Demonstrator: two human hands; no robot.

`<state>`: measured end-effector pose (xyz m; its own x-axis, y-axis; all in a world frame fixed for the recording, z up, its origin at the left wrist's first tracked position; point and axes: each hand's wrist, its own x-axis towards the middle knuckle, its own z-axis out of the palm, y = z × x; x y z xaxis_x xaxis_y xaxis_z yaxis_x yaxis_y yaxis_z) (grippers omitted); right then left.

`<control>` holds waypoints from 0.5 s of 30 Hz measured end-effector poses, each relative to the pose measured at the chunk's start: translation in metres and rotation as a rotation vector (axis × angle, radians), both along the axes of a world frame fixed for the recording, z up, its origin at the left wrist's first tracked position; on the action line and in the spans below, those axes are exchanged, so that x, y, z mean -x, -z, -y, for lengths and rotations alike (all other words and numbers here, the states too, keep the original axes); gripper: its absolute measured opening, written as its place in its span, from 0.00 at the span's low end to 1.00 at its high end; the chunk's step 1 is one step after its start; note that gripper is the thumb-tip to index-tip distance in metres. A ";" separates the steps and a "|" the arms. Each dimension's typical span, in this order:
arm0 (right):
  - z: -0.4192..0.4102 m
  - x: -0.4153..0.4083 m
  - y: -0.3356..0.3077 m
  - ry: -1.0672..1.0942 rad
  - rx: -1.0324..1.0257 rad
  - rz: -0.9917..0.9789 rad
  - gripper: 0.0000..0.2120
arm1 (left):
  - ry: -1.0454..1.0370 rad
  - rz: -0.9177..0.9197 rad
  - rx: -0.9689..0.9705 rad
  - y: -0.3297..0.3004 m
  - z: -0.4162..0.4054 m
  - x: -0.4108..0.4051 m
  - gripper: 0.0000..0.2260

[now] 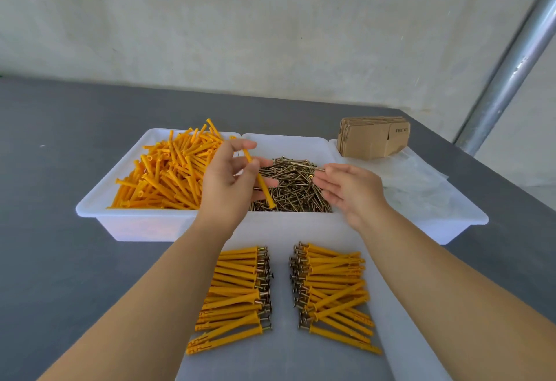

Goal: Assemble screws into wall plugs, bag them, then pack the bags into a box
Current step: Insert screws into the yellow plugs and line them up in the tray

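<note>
Left hand pinches a light, stiff plug mid-shaft; right hand pinches a thin, likely slippery screw by its tip.

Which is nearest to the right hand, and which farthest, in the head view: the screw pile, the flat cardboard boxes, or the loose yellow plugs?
From the right hand:
1. Screw pile, just to its left, in the middle tray.
2. Flat cardboard boxes, behind it, to the right.
3. Loose yellow plugs, in the far left tray.
</note>
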<state>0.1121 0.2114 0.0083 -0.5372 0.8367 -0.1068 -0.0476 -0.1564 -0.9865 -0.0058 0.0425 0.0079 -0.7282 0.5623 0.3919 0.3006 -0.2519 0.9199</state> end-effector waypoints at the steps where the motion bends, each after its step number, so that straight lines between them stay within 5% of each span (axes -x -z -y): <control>1: 0.001 -0.003 -0.002 -0.010 0.110 -0.071 0.02 | 0.051 0.029 0.008 -0.001 -0.001 -0.003 0.10; 6: 0.014 -0.009 -0.001 -0.108 0.442 -0.229 0.02 | 0.219 0.187 -0.007 0.000 -0.006 -0.012 0.07; 12: 0.019 -0.017 0.002 -0.335 0.226 -0.127 0.06 | 0.163 0.258 0.018 0.001 -0.006 -0.006 0.07; 15: 0.022 -0.016 0.005 -0.274 0.150 -0.124 0.09 | 0.145 0.289 0.037 0.002 -0.005 -0.003 0.07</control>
